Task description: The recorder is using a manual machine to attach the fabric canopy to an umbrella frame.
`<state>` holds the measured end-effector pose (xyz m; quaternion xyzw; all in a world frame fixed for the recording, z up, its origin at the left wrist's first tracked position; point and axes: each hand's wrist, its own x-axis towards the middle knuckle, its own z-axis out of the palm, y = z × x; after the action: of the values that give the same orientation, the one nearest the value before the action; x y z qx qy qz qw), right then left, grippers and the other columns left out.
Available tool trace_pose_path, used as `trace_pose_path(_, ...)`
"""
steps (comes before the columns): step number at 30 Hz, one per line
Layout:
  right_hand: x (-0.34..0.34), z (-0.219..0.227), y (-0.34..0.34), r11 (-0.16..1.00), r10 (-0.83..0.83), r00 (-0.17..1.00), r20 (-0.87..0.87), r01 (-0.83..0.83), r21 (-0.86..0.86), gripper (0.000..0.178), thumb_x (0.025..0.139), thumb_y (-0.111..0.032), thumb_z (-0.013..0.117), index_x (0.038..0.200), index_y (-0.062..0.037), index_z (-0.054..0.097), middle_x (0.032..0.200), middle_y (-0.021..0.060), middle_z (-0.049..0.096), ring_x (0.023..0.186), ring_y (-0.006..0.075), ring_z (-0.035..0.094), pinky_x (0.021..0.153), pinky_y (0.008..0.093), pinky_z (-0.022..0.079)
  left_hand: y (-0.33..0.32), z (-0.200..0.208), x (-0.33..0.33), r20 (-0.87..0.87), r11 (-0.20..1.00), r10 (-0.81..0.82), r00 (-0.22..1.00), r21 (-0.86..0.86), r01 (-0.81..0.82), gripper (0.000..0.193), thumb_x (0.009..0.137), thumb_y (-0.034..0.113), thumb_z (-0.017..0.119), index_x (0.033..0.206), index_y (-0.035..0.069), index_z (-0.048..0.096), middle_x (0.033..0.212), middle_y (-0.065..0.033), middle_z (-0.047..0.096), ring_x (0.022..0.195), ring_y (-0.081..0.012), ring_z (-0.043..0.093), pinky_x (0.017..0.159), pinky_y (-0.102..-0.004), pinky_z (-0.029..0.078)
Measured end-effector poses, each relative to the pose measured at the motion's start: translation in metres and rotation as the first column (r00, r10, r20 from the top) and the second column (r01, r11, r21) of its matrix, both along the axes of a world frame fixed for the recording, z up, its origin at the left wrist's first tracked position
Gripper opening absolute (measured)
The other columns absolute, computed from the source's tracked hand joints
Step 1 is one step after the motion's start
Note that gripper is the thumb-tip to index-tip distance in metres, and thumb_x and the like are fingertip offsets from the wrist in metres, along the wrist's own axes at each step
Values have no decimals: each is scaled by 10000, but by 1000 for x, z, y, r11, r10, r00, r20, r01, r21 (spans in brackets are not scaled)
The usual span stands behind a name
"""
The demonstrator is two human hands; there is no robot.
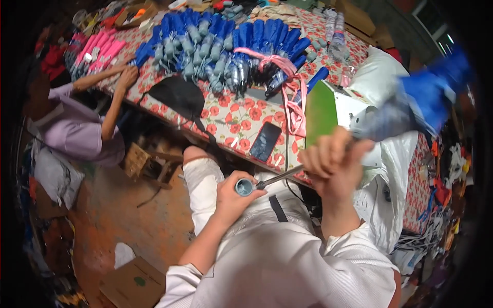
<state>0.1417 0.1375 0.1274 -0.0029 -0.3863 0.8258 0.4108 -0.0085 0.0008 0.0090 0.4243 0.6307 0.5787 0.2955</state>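
Observation:
Above my lap my left hand (229, 199) is closed round a grey cup-shaped umbrella handle (243, 187), its round opening facing up. My right hand (334, 163) grips a blue folding umbrella (434, 95), whose cloth is smeared by motion at the upper right. From that fist the umbrella's metal shaft (285, 174) slants down to the fingertips of my left hand. Whether shaft and handle are joined there, I cannot tell.
Many blue umbrellas (192, 49) with grey handles lie on the flowered table (228, 115), some tied with pink ribbon (267, 57). A phone (266, 141), black cap-like cloth (177, 97) and green-and-white box (323, 110) are nearer. At left a person (82, 123) handles an umbrella.

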Motion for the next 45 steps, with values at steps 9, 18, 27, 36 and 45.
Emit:
trace_pose_path(9,-23,-7,-40,952,-56,997,-57,70,298,511,949,-618,431,762,-142,435,518,-31,373,419,95,265,447,263,246,0,-5,16,-51,998,2,999,55,1,319,627,61,861,846,50,629,757,-45,657,636,-170,586,620,-276,475)
trace_pose_path(18,-23,-7,-57,900,-395,865,310,295,321,341,994,-397,532,844,-94,495,622,22,526,493,111,407,520,275,364,-3,-12,23,-74,991,50,996,126,-40,298,632,47,846,832,47,626,738,-50,650,626,-185,584,597,-291,476)
trace_pose_path(27,-6,6,-39,750,-588,380,714,-74,657,67,892,-58,632,895,-57,565,728,38,612,673,139,545,705,277,467,2,-19,26,-162,985,150,975,107,-134,304,641,75,859,833,44,625,727,-51,653,617,-188,581,595,-309,482)
trace_pose_path(36,3,11,-50,767,-617,450,646,157,623,306,696,-149,856,685,-78,559,668,4,553,701,146,514,700,282,417,4,-11,28,-81,988,101,992,127,-91,310,643,90,868,837,46,631,713,-39,650,615,-182,580,594,-303,481)
trace_pose_path(45,30,33,-3,974,-222,942,251,203,99,570,884,-687,515,665,-162,497,514,-51,423,445,111,381,512,253,319,25,15,52,2,992,-127,992,21,127,385,670,111,854,972,23,631,871,-78,668,746,-192,610,718,-300,496)
